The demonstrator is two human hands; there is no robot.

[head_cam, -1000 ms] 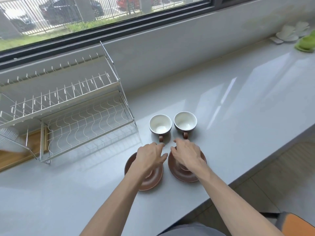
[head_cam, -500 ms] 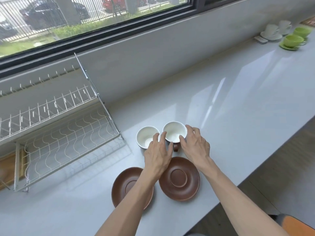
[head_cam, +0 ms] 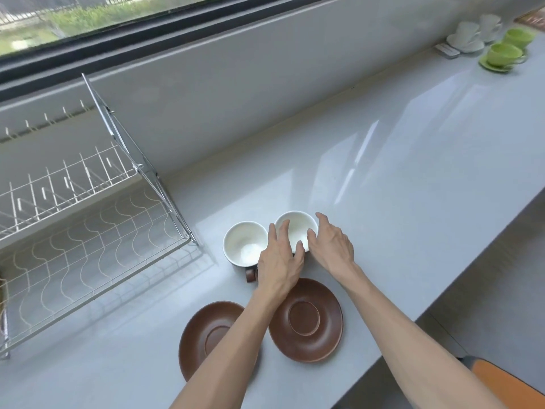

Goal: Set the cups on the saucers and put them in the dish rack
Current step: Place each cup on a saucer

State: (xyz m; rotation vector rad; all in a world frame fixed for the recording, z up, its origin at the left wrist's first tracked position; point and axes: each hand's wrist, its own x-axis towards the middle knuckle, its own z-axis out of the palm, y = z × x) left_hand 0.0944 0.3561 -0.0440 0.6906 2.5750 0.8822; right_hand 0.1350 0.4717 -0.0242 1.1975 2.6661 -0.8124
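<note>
Two white-lined brown cups stand side by side on the grey counter. The left cup (head_cam: 243,243) is free, its handle pointing toward me. Both hands close around the right cup (head_cam: 296,227): my left hand (head_cam: 280,261) has its fingers on the rim between the two cups, and my right hand (head_cam: 331,246) grips the far right side. Its handle is hidden. Nearer me lie two brown saucers: the left saucer (head_cam: 203,335) partly under my left forearm, and the right saucer (head_cam: 306,320) just below the hands. The wire dish rack (head_cam: 88,231) stands at the left.
Green cups on saucers (head_cam: 501,54) and white cups (head_cam: 469,33) sit at the far right of the counter (head_cam: 398,172). A wall and window run along the back. The counter's front edge drops off at the right, where an orange seat (head_cam: 507,388) shows.
Both hands moved forward from over the saucers to the cups and closed around the right cup. The view tilted down and shifted right.
</note>
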